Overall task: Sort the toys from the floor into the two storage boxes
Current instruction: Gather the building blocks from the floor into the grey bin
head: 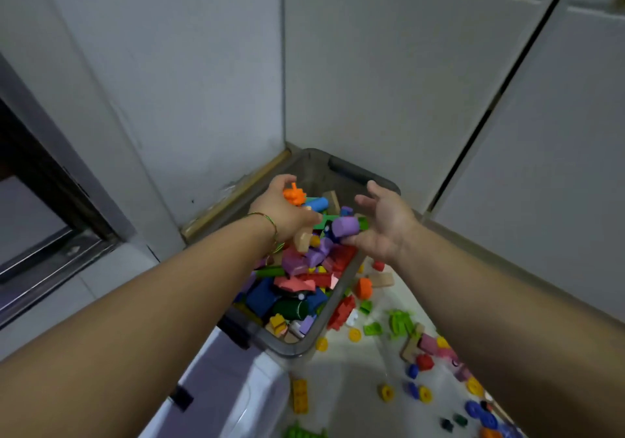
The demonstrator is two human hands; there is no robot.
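A grey see-through storage box [341,290] stands in the corner, heaped with coloured blocks. Both my hands hover over its far end. My left hand [287,209] is cupped, its fingers curled round an orange toy piece [294,195]. My right hand [387,224] faces it with spread, relaxed fingers, and a purple block [345,227] lies against its thumb. A blue cylinder [316,204] and a wooden block [302,242] sit or drop between the two hands; I cannot tell which. A pale second box [236,390] with a black latch shows below the grey one.
Many loose toys lie on the white floor right of the box: a yellow brick [300,395], green pieces [400,323], yellow wheels [355,335], red pieces [343,312]. Walls close the corner behind, cabinet doors stand at the right, and a dark window frame [50,200] is at the left.
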